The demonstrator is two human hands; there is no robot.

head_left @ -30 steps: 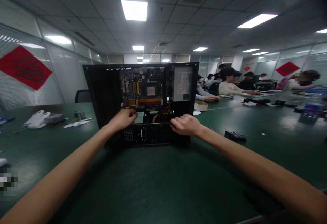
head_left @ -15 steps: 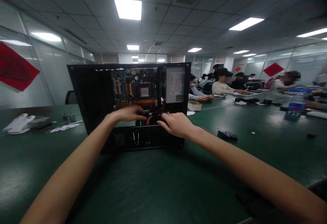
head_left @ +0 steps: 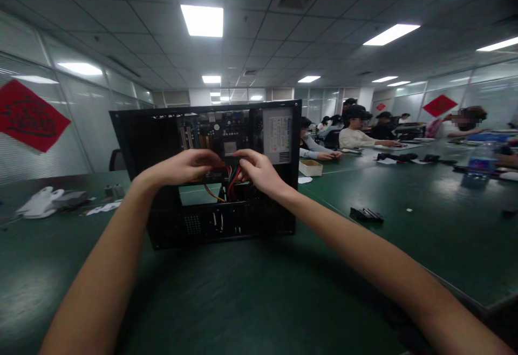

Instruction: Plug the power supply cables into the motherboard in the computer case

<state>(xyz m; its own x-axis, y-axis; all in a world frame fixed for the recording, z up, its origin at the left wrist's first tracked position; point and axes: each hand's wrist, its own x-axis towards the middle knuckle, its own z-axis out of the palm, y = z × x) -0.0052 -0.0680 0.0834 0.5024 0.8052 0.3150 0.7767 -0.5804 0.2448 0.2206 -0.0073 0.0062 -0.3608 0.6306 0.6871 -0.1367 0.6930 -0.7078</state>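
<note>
A black open computer case [head_left: 210, 220] stands upright on the green table. Inside it are a motherboard [head_left: 230, 148] and, at the upper right, a silver power supply [head_left: 279, 136]. My right hand [head_left: 259, 170] has its fingers closed round a bundle of red and black cables [head_left: 232, 182] in front of the board. My left hand [head_left: 188, 166] reaches in from the left beside the same bundle, its fingertips hidden against the dark parts. A single orange cable [head_left: 213, 193] hangs below, across the opening.
On the green table [head_left: 251, 295] a black part [head_left: 366, 214] and a small box [head_left: 311, 168] lie right of the case. White bags [head_left: 40, 202] are at the left. Several people sit at the right, near a plastic bottle [head_left: 481, 161].
Both my hands have risen from the lower part of the case to the motherboard's lower edge. The cables have come up with them, and the orange cable now shows below.
</note>
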